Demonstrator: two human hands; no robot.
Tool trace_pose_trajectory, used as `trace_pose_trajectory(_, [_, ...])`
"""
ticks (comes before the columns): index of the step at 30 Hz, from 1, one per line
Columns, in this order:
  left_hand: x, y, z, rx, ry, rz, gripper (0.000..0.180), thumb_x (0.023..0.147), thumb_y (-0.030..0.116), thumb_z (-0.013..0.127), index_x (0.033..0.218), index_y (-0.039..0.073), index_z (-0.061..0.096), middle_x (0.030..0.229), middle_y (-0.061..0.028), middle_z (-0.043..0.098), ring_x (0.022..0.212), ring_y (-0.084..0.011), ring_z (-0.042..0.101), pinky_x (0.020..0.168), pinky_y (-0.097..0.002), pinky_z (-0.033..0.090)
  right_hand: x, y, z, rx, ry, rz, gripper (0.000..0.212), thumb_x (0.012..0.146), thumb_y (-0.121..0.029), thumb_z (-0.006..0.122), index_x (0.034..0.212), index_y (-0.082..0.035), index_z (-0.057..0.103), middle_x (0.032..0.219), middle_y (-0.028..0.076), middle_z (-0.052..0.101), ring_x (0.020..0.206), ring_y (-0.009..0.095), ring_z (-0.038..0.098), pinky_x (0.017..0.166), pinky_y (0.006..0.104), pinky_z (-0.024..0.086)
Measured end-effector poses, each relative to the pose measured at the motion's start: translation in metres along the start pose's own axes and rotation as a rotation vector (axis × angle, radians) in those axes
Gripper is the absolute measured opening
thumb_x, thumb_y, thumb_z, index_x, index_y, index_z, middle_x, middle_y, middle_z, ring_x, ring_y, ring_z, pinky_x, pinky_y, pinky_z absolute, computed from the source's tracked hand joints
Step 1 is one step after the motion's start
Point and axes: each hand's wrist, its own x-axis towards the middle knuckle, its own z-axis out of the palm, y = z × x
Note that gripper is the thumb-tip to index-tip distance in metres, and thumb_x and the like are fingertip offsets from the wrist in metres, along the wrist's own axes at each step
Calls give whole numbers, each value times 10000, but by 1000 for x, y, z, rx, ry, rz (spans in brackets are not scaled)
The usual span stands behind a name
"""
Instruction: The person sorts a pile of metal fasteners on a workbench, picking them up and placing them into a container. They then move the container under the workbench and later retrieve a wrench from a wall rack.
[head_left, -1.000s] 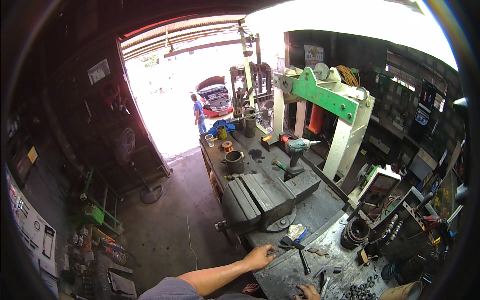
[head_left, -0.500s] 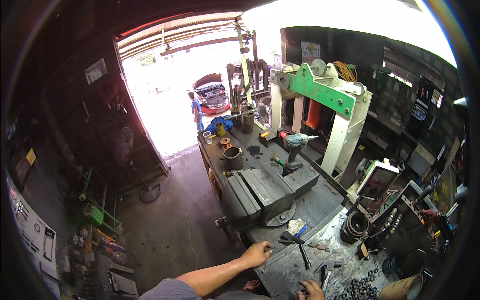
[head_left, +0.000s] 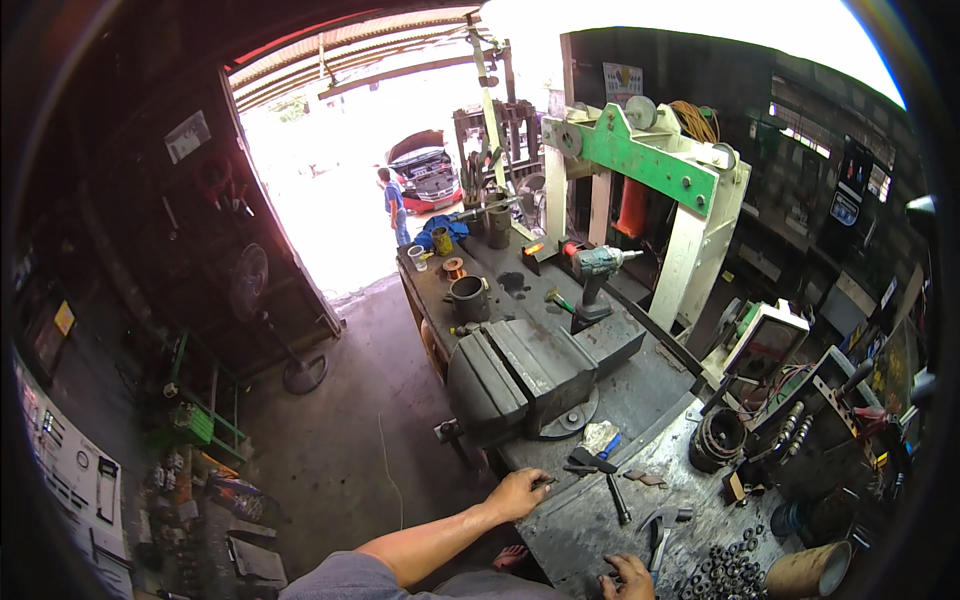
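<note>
My left hand (head_left: pixel 516 494) is at the near left edge of the workbench, its fingers pinched together. A small dark piece shows at the fingertips, too small to name. My right hand (head_left: pixel 630 578) rests low over the bench's near edge, thumb and fingers apart, partly cut off by the picture's rim. Beside it lies a hammer (head_left: pixel 660 530) with a pale handle. Between the hands and the vise are a dark metal bolt-like rod (head_left: pixel 619 499), a blue-handled brush or scraper (head_left: pixel 608 447) and a crumpled pale rag (head_left: pixel 598 436). Many small dark nuts or rings (head_left: pixel 722 572) are heaped at the right.
A large bench vise (head_left: pixel 525 375) stands ahead, a cordless impact wrench (head_left: pixel 597 270) on its back end. Farther along are a metal cylinder (head_left: pixel 468 299) and cups. A green-and-white press frame (head_left: pixel 650 165) rises behind. A pedestal fan (head_left: pixel 250 280) stands left; a person (head_left: pixel 393 207) is outside.
The view has shifted slightly, so the bench appears a little higher. My left hand stays at the bench edge, and my right hand has moved little.
</note>
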Motion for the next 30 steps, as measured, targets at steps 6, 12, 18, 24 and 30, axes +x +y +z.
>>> trace_pose_trajectory(6, [2, 0, -2, -36, -3, -45, 348, 1003, 247, 709, 1269, 24, 727, 1215, -190, 732, 1115, -352, 719, 983, -432, 560, 5, -7, -6, 0, 1, 31, 419, 955, -57, 699, 1374, -67, 685, 1361, 209, 648, 953, 315, 745, 814, 379, 621])
trace_pose_trajectory(12, [3, -2, -5, -26, -13, -36, 353, 1000, 249, 711, 1267, 18, 727, 1218, -188, 732, 1106, -345, 720, 966, -427, 568, 8, -15, -6, 3, -1, 44, 410, 960, -63, 693, 1371, -67, 690, 1404, 221, 634, 1010, 345, 740, 844, 384, 626])
trace_pose_trajectory(18, [6, 4, -12, -37, -28, -55, 363, 988, 251, 723, 1263, 14, 728, 1191, -204, 743, 1121, -352, 720, 973, -426, 562, 7, -15, -4, -8, 2, 29, 402, 955, -40, 673, 1356, -65, 700, 1411, 217, 636, 1048, 351, 733, 859, 379, 624])
trace_pose_trajectory(24, [8, 7, -15, -19, 7, -61, 361, 966, 244, 741, 1251, 22, 737, 1216, -228, 746, 1141, -378, 721, 1024, -445, 551, 9, -22, -11, -13, -99, 84, 450, 943, -154, 736, 1381, -72, 674, 1357, 208, 661, 1181, 399, 678, 1012, 451, 560])
trace_pose_trajectory(30, [15, -18, 4, -122, 9, -187, 336, 953, 212, 800, 1215, 11, 738, 953, -132, 762, 836, -209, 715, 802, -370, 582, 1, -27, -12, -95, -8, 45, 402, 945, -188, 770, 1328, -84, 704, 1285, 182, 685, 1133, 410, 693, 960, 450, 585])
